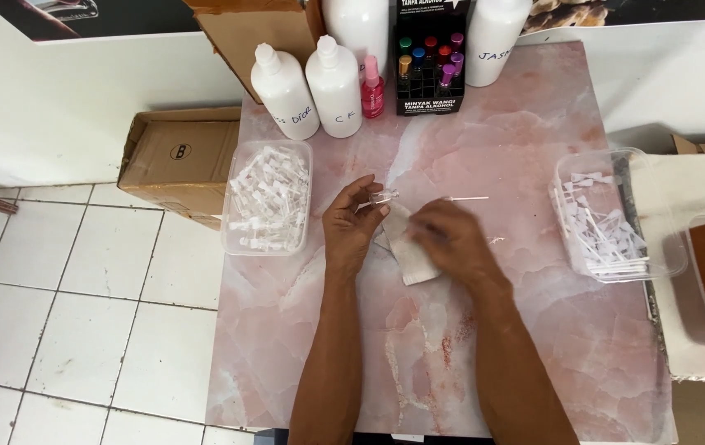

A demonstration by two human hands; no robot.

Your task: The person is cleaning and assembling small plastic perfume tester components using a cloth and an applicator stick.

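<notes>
Left hand (pixel 351 231) pinches a small clear vial (pixel 379 198) by its fingertips, held just above the pink marble table (pixel 534 330). Right hand (pixel 450 239), blurred, rests on a small pale packet (pixel 413 262) lying on the table; its finger position cannot be told. A clear tub of vials (pixel 268 198) sits left of the hands, a tub of thin white sticks (pixel 608 218) to the right. White bottles (pixel 311 86) stand at the far edge.

Two bare forearms, left hand (pixel 352 231) and right hand (pixel 451 243), no sleeves, rings or watch in view.
</notes>
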